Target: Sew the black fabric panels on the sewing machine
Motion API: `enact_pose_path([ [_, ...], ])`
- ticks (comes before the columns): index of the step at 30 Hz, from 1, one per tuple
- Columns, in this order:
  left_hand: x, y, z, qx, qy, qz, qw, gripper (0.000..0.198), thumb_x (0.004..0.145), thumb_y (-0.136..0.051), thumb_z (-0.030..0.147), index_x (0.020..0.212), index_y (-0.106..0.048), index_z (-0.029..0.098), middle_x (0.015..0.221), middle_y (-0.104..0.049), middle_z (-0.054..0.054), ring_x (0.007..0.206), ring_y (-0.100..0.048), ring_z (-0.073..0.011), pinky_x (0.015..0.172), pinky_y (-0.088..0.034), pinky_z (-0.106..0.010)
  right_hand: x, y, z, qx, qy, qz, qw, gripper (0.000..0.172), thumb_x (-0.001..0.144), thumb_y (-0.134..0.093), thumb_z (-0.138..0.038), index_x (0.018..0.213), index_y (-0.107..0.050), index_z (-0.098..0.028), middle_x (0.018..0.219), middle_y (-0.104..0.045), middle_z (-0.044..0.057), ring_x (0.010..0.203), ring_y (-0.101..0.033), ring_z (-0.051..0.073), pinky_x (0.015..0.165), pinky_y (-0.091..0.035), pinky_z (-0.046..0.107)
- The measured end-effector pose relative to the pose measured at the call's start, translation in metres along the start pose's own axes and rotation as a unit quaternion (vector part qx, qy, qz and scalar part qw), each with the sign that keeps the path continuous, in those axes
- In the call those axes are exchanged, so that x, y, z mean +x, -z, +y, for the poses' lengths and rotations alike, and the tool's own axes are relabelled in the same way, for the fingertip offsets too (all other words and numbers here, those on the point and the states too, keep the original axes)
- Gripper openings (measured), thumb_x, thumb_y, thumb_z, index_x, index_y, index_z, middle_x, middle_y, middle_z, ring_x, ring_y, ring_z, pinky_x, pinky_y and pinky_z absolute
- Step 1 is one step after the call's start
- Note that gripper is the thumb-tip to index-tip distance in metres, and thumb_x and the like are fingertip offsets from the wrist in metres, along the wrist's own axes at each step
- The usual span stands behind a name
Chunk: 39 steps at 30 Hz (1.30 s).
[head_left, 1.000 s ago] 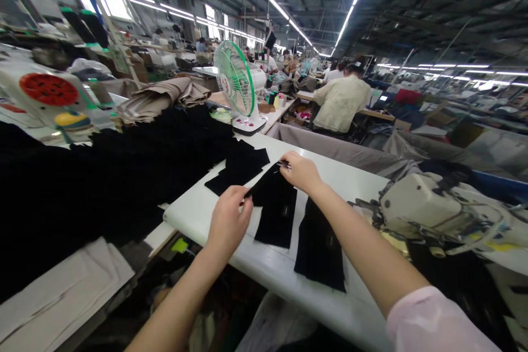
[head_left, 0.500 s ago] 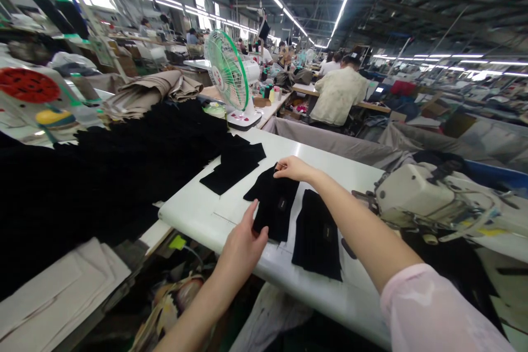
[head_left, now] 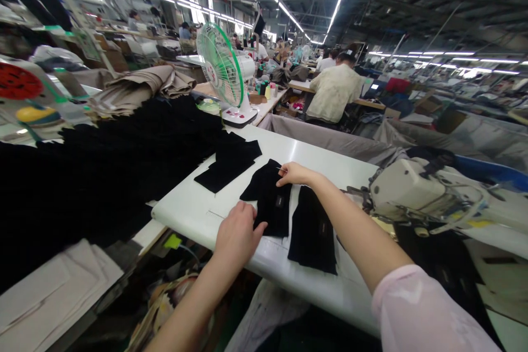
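Your right grip [head_left: 293, 174] is pinched together on a thin, shiny thing [head_left: 282, 169], too small for you to be told what it is, right at the upper right edge of a black cloth piece [head_left: 270, 209]. Your left grip [head_left: 239, 234] has its thumb set apart from the bent fingers, close to you on the cloth's left side; the fingertips come up to its edge, but whether they press on it you can't tell from here. That black cloth piece lies flat on the white bench [head_left: 317, 157] between your two hands, narrower at the far end, with a corner jutting out to the left and a small dark label [head_left: 279, 201] on its right half.

Just to the right of it, partly behind your right forearm, you have a second black piece [head_left: 309, 236] lying flat, with its own label [head_left: 323, 227]. Farther off to the left, more black pieces [head_left: 229, 164] overlap on the bench, near the large black heap [head_left: 111, 187] that fills your left side. Pale folded cloth [head_left: 53, 291] sits below that heap, toward you. A green-rimmed fan [head_left: 220, 66] stands by the far left corner of your bench, and a sewing machine [head_left: 416, 192] is at your right. Ahead of you, well apart, a person [head_left: 335, 88] in a pale shirt sits with their back to you.
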<state>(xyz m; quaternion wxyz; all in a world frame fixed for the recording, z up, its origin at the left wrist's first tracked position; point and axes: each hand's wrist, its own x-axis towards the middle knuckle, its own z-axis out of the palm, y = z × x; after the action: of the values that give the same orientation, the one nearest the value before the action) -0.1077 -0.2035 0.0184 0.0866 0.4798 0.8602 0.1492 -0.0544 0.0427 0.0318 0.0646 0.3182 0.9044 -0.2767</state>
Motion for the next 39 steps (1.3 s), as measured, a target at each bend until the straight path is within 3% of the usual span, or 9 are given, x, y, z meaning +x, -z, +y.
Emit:
enact_pose_path([
  [5, 0.000, 0.001, -0.001, -0.097, 0.034, -0.001, 0.995, 0.010, 0.087, -0.059, 0.021, 0.091, -0.051, 0.021, 0.083, -0.060, -0.002, 0.079, -0.063, -0.0208, 0.071, -0.045, -0.031, -0.022, 0.014, -0.009, 0.026, 0.023, 0.053, 0.998, 0.021, 0.088, -0.071, -0.033, 0.083, -0.061, -0.015, 0.077, -0.060, -0.003, 0.067, -0.058, 0.013, 0.063, -0.048, 0.026],
  [10, -0.015, 0.015, 0.012, -0.305, -0.003, 0.051, 0.951, 0.014, 0.082, -0.058, 0.021, 0.089, -0.047, 0.022, 0.073, -0.051, 0.004, 0.065, -0.055, -0.0154, 0.063, -0.043, -0.028, -0.082, 0.055, -0.008, 0.051, 0.050, 0.128, 0.989, 0.025, 0.073, -0.075, -0.035, 0.078, -0.057, -0.019, 0.074, -0.056, -0.005, 0.069, -0.054, 0.013, 0.063, -0.039, 0.024],
  [14, -0.032, 0.008, 0.038, -0.404, -0.060, -0.046, 0.912, 0.016, 0.079, -0.058, 0.022, 0.092, -0.048, 0.022, 0.074, -0.051, 0.004, 0.065, -0.052, -0.0147, 0.061, -0.043, -0.026, -0.125, 0.063, 0.013, 0.023, 0.019, 0.118, 0.993, 0.021, 0.070, -0.074, -0.032, 0.083, -0.063, -0.020, 0.070, -0.059, -0.005, 0.066, -0.055, 0.015, 0.060, -0.039, 0.025],
  [18, -0.040, -0.014, 0.054, -0.297, -0.085, -0.105, 0.945, 0.023, 0.080, -0.064, 0.023, 0.099, -0.052, 0.021, 0.083, -0.058, 0.000, 0.073, -0.057, -0.0184, 0.068, -0.043, -0.030, -0.135, 0.040, 0.040, -0.028, -0.055, 0.102, 0.993, 0.021, 0.066, -0.077, -0.025, 0.082, -0.066, -0.019, 0.072, -0.064, -0.002, 0.068, -0.061, 0.017, 0.062, -0.041, 0.026],
  [21, -0.032, -0.016, 0.048, -0.216, -0.086, -0.106, 0.967, 0.030, 0.083, -0.068, 0.039, 0.102, -0.055, 0.020, 0.085, -0.061, -0.003, 0.079, -0.061, -0.0236, 0.072, -0.045, -0.034, -0.126, 0.030, 0.046, -0.073, -0.117, 0.135, 0.981, 0.031, 0.074, -0.075, -0.040, 0.090, -0.067, -0.015, 0.083, -0.070, 0.008, 0.077, -0.065, 0.025, 0.064, -0.043, 0.031],
  [25, -0.003, -0.003, 0.026, -0.135, -0.089, 0.045, 0.986, 0.020, 0.095, -0.054, 0.032, 0.110, -0.058, 0.018, 0.105, -0.062, -0.009, 0.099, -0.059, -0.0259, 0.085, -0.047, -0.039, -0.090, 0.028, 0.023, -0.107, -0.125, 0.198, 0.966, 0.039, 0.097, -0.046, -0.050, 0.096, -0.065, -0.016, 0.102, -0.070, 0.015, 0.095, -0.065, 0.029, 0.075, -0.045, 0.036],
  [29, 0.032, 0.006, 0.000, -0.082, -0.082, 0.089, 0.989, 0.030, 0.089, -0.065, 0.024, 0.117, -0.062, 0.016, 0.117, -0.060, -0.010, 0.111, -0.055, -0.0279, 0.093, -0.048, -0.040, -0.033, 0.015, -0.009, -0.101, -0.086, 0.160, 0.978, 0.027, 0.098, -0.055, -0.041, 0.099, -0.067, -0.016, 0.104, -0.068, 0.008, 0.096, -0.065, 0.022, 0.084, -0.050, 0.037],
  [34, 0.062, 0.023, -0.038, -0.092, -0.018, 0.170, 0.981, 0.015, 0.092, -0.059, 0.026, 0.100, -0.068, 0.016, 0.106, -0.063, -0.009, 0.103, -0.057, -0.0257, 0.090, -0.048, -0.039, 0.020, -0.002, -0.019, -0.075, -0.093, 0.103, 0.987, 0.030, 0.097, -0.062, -0.036, 0.121, -0.061, -0.017, 0.122, -0.062, 0.009, 0.103, -0.063, 0.022, 0.088, -0.055, 0.043],
  [39, 0.071, 0.034, -0.060, -0.096, -0.137, 0.098, 0.981, 0.010, 0.088, -0.064, 0.026, 0.093, -0.069, 0.020, 0.101, -0.065, -0.005, 0.096, -0.060, -0.0216, 0.087, -0.050, -0.034, 0.037, -0.003, -0.009, -0.036, -0.094, 0.023, 0.995, 0.030, 0.097, -0.062, -0.035, 0.121, -0.061, -0.016, 0.119, -0.063, 0.008, 0.099, -0.065, 0.022, 0.084, -0.056, 0.041],
])
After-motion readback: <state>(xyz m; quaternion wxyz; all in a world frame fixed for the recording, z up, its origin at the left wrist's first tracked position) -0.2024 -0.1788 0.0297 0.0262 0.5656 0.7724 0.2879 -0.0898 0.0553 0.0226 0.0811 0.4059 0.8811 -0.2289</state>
